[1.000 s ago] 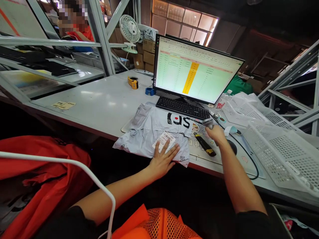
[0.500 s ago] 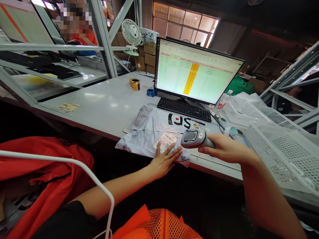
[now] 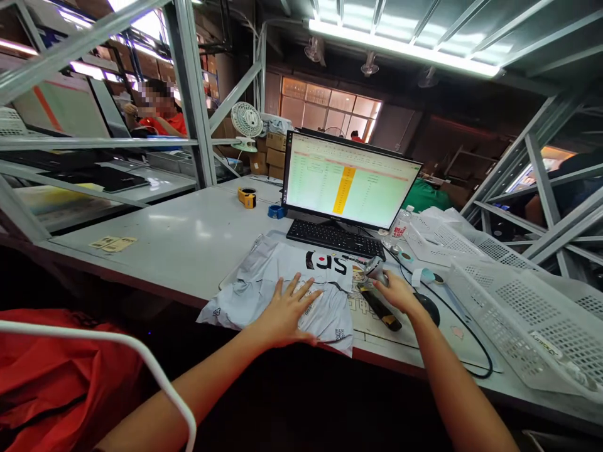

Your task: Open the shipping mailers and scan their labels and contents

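A grey-white plastic mailing bag (image 3: 264, 276) with black print lies at the table's front edge. My left hand (image 3: 287, 314) rests on it with the fingers spread, partly covering its label. My right hand (image 3: 398, 292) is wrapped round the handle of a grey barcode scanner (image 3: 375, 269), low over the table to the right of the bag. Below the scanner lies a dark flat tool with yellow marks (image 3: 380, 307), its kind unclear. A black mouse (image 3: 428, 309) sits just right of my right hand.
Behind the bag stand a black keyboard (image 3: 334, 237) and a monitor (image 3: 348, 182) showing a spreadsheet. White perforated baskets (image 3: 522, 320) line the right side. Tape rolls (image 3: 247, 198) and a small fan (image 3: 246, 122) are further back. A person in red (image 3: 162, 116) is behind the frame at left.
My right hand has carried the scanner from above the bag's label to the table on the right. My left hand has slid up over the label, and the view has tilted upward.
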A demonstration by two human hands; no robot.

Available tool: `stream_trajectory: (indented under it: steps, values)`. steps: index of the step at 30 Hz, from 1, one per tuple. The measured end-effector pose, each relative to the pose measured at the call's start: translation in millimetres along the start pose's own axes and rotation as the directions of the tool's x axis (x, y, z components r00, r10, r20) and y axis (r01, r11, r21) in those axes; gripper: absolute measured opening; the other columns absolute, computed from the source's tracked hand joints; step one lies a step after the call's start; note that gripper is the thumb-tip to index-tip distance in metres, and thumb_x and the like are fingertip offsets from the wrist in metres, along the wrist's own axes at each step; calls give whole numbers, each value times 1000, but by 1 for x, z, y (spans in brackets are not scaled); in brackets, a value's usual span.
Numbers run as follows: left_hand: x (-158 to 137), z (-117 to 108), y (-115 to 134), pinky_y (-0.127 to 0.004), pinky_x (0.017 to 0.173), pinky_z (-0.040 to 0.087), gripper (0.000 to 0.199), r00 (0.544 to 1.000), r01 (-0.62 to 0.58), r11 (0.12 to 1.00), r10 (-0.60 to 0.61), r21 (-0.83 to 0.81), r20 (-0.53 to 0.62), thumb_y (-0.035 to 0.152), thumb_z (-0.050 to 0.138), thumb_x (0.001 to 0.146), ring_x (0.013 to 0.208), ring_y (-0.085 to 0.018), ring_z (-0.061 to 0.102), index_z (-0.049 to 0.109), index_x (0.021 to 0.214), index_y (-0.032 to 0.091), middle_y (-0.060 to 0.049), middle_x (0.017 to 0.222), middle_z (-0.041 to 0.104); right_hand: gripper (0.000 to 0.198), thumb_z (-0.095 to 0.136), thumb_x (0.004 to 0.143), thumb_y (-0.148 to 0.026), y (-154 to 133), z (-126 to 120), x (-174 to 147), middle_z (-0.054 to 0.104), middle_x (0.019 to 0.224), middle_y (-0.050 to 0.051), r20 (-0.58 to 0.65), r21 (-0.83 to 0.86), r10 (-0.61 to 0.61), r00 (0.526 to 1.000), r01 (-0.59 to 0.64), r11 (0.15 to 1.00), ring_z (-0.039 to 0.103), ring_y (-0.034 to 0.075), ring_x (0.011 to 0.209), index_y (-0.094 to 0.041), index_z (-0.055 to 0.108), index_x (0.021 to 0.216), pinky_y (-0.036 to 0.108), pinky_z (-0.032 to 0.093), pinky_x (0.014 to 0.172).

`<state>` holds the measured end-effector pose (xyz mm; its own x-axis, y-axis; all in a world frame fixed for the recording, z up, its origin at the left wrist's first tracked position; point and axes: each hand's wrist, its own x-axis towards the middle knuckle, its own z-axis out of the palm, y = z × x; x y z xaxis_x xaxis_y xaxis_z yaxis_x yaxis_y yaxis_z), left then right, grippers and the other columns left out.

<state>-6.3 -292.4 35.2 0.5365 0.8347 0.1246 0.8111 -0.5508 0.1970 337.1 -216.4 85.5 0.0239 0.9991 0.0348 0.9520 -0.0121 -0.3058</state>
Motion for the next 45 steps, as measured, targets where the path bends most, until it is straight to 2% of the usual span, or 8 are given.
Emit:
stream_trajectory:
  steps: [4, 10, 13, 18, 25, 37, 42, 45]
  values:
    - [1, 7, -15, -87, 117, 7, 133, 991, 77, 997, -79, 21, 112, 74, 89, 62, 160, -51, -7, 24, 170, 31, -11, 177, 4, 68, 56, 98, -32, 22, 29, 16, 67, 134, 23, -105, -55, 141, 984, -148, 988, 69, 33, 120, -8, 37, 158, 38, 52, 98]
    - [6, 27, -35, -83, 119, 17, 107, 978, 207, 978, -208, -38, -23, 74, 77, 78, 162, -49, 5, 33, 167, 35, -8, 177, 15, 69, 56, 97, -45, 24, 32, 34, 63, 134, 29, -230, -94, 282, 931, -310, 946, 63, 40, 127, -5, 46, 152, 49, 47, 107]
    - [11, 35, -42, -83, 119, 18, 96, 970, 214, 977, -215, -27, -114, 69, 75, 83, 161, -49, 10, 38, 165, 36, -7, 177, 21, 61, 41, 104, -39, 8, 17, 56, 53, 147, 29, -356, -145, 218, 909, -284, 948, 51, 40, 139, -3, 47, 152, 48, 39, 116]
    - [14, 40, -46, -82, 120, 19, 92, 970, 194, 981, -196, -26, -143, 65, 74, 85, 161, -48, 12, 39, 165, 35, -6, 176, 24, 51, 49, 100, -27, -23, 17, 115, 54, 153, 18, -104, -234, 48, 993, -71, 970, 47, 33, 142, -13, 58, 149, 41, 34, 120]
    - [13, 37, -45, -81, 121, 20, 91, 970, 204, 979, -204, -14, -130, 62, 76, 85, 161, -47, 13, 41, 164, 34, -6, 175, 25, 56, 48, 102, -26, -33, 41, 158, 34, 168, 23, 7, -240, 123, 992, -118, 964, 21, 40, 158, -5, 52, 154, 59, 11, 128]
    - [11, 35, -44, -82, 120, 19, 92, 971, 190, 981, -195, -45, -137, 61, 76, 84, 161, -47, 13, 39, 164, 35, -8, 175, 26, 73, 28, 111, -62, -39, 46, 157, 20, 175, 18, 47, -60, 158, 986, -155, 986, 6, 41, 162, -14, 41, 164, 65, 0, 127]
    - [9, 28, -40, -80, 121, 18, 90, 970, 210, 977, -214, -45, -114, 62, 76, 85, 162, -45, 12, 41, 163, 35, -7, 175, 27, 65, 45, 109, -53, -72, 23, 140, 26, 172, 24, 15, 134, 128, 992, -129, 983, 11, 43, 161, -9, 51, 155, 67, 2, 127]
    - [9, 26, -39, -80, 121, 19, 89, 971, 209, 977, -212, -40, -114, 62, 76, 85, 162, -46, 13, 42, 163, 34, -8, 175, 27, 68, 30, 111, -59, -114, 4, 105, 42, 165, 21, -90, 289, -7, 996, 33, 957, 34, 33, 156, -12, 48, 156, 51, 22, 129]
